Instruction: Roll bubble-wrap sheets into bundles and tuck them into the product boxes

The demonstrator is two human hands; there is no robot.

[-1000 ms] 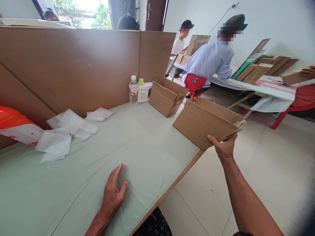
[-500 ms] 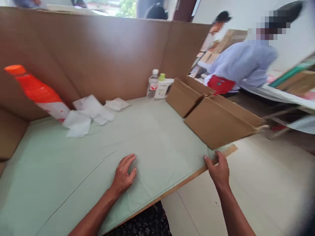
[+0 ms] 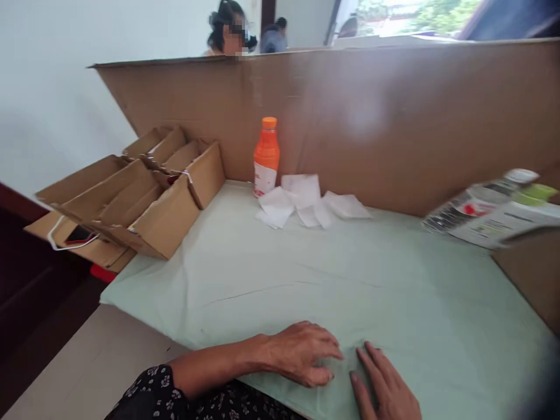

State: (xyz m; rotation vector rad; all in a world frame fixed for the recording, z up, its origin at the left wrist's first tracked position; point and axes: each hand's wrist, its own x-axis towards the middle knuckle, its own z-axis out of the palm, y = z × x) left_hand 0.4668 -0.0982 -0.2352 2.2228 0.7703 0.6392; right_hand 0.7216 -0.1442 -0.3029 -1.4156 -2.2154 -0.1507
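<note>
My left hand (image 3: pixel 304 354) rests on the pale green tabletop cover (image 3: pixel 245 274) near the front edge, palm down, fingers loosely bent and apart, with nothing in it. Just to its right lies my right hand (image 3: pixel 385 385), flat with its fingers stretched out and holding nothing; the frame's lower edge cuts off its wrist. A narrow gap separates the two hands. Beyond them, several thin white sheets (image 3: pixel 301 192) lie scattered at the back of the table. An orange bottle (image 3: pixel 266 154) with a white label stands upright behind these sheets.
Divided cardboard boxes (image 3: pixel 175 216) stand at the left edge. A clear bottle (image 3: pixel 481 201) and a white container with a green cap (image 3: pixel 490 224), both blurred, are at the right beside another cardboard box (image 3: pixel 534 274). A tall cardboard panel (image 3: pixel 371 128) borders the back; people are beyond it.
The view has swung left, bringing the left boxes into sight. My right hand has left the table's right edge and now lies close beside my left hand.
</note>
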